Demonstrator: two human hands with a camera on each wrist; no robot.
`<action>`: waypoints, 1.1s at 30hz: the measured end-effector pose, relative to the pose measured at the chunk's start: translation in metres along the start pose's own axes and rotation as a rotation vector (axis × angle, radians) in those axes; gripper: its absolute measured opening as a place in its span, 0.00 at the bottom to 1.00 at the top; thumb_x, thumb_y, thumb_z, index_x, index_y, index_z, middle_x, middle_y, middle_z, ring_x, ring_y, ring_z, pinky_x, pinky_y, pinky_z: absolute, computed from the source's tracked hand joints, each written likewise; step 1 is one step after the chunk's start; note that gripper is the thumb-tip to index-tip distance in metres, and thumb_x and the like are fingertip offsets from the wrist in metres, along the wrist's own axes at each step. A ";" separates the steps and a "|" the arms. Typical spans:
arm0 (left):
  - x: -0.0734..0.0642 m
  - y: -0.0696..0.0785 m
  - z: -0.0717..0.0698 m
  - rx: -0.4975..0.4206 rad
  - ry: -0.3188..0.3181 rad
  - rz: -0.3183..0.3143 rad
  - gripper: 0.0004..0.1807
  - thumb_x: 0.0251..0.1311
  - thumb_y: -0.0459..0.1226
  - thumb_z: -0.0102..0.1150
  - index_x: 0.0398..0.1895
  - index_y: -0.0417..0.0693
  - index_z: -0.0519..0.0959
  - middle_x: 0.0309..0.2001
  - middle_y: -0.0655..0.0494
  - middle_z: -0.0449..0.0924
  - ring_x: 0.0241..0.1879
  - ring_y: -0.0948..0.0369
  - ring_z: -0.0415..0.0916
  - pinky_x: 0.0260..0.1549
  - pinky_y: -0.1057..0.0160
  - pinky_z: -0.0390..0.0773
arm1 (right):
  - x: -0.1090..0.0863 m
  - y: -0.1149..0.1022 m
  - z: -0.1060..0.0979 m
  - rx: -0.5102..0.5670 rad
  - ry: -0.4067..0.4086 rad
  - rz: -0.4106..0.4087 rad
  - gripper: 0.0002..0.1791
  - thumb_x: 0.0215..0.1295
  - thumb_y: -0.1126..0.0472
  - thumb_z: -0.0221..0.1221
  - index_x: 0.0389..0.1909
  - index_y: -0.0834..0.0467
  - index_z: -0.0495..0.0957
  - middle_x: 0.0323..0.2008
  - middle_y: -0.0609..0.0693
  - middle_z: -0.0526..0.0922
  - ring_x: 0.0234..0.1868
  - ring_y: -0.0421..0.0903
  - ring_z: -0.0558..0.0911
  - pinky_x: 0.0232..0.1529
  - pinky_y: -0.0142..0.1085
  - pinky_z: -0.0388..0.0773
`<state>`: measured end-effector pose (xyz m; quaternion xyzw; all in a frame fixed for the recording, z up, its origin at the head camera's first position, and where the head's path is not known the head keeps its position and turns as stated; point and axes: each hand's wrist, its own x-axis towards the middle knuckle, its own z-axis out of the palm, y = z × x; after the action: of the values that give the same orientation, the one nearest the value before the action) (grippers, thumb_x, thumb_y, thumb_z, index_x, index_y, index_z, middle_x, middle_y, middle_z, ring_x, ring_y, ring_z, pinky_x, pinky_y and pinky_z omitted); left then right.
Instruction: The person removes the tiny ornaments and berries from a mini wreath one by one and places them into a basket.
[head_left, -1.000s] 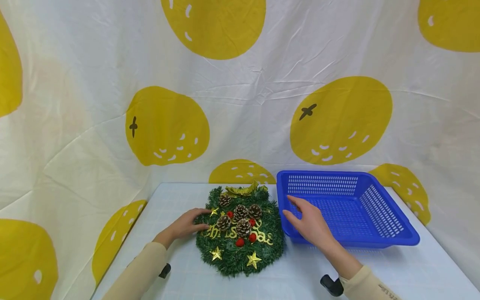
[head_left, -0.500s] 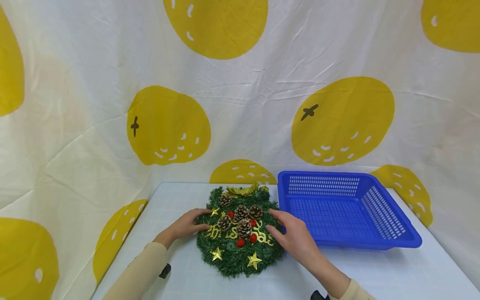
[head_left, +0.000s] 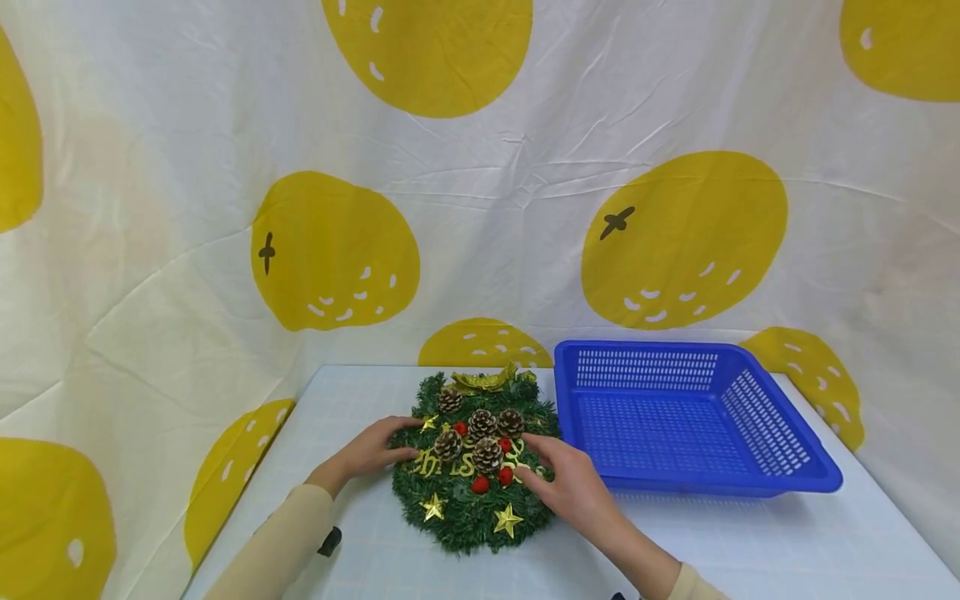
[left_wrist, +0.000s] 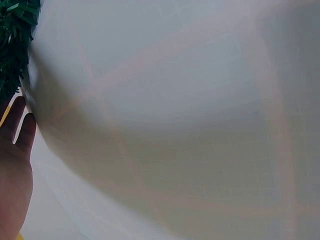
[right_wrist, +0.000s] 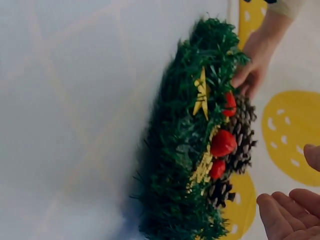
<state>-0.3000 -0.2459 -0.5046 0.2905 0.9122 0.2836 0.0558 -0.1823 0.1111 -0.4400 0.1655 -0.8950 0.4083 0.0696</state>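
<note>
A round green Christmas wreath lies on the table, decorated with pine cones, red balls, gold stars, partly hidden gold lettering and a gold bow. At its left edge, my left hand touches the greenery with fingers and thumb extended. Over the right part is my right hand, thumb and fingers spread apart with nothing between them. From the right wrist view, that right hand appears apart from the wreath. Some fingertips of the left hand are hidden by the greenery.
A blue perforated plastic basket stands to the right of the wreath, with nothing seen inside. The table has a pale checked cover. Behind hangs a white curtain printed with yellow fruit.
My right hand has moved left, from over the basket's left rim to above the wreath's right side. The left hand and the wreath have stayed in place.
</note>
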 end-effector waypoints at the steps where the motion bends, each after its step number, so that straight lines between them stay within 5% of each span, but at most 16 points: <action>1: 0.000 0.000 0.000 -0.001 0.000 -0.003 0.34 0.64 0.53 0.60 0.69 0.46 0.69 0.66 0.42 0.69 0.66 0.42 0.64 0.62 0.38 0.64 | 0.000 0.001 0.002 0.003 -0.007 0.002 0.28 0.63 0.50 0.66 0.61 0.58 0.76 0.55 0.56 0.80 0.51 0.56 0.82 0.47 0.49 0.81; 11: 0.001 -0.001 0.001 -0.011 -0.002 -0.003 0.34 0.64 0.54 0.60 0.68 0.47 0.69 0.66 0.43 0.69 0.66 0.43 0.64 0.63 0.39 0.64 | -0.006 0.008 0.018 -0.012 -0.041 0.054 0.29 0.64 0.47 0.64 0.60 0.61 0.77 0.52 0.56 0.82 0.46 0.54 0.84 0.42 0.46 0.82; 22: 0.001 -0.002 0.001 -0.016 0.004 0.002 0.35 0.63 0.55 0.60 0.68 0.47 0.69 0.65 0.44 0.70 0.66 0.43 0.64 0.63 0.40 0.64 | -0.005 0.020 0.031 -0.074 -0.016 0.026 0.29 0.63 0.47 0.64 0.59 0.60 0.78 0.55 0.57 0.81 0.55 0.57 0.80 0.53 0.54 0.77; 33: 0.001 -0.002 0.001 -0.015 -0.003 -0.008 0.35 0.63 0.55 0.60 0.68 0.47 0.69 0.66 0.43 0.69 0.66 0.42 0.64 0.62 0.39 0.64 | -0.002 0.027 0.041 -0.138 -0.024 -0.065 0.24 0.63 0.52 0.65 0.56 0.61 0.80 0.53 0.57 0.83 0.52 0.54 0.82 0.51 0.49 0.80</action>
<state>-0.3016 -0.2459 -0.5066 0.2870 0.9110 0.2898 0.0606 -0.1897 0.0978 -0.4866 0.1942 -0.9160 0.3411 0.0834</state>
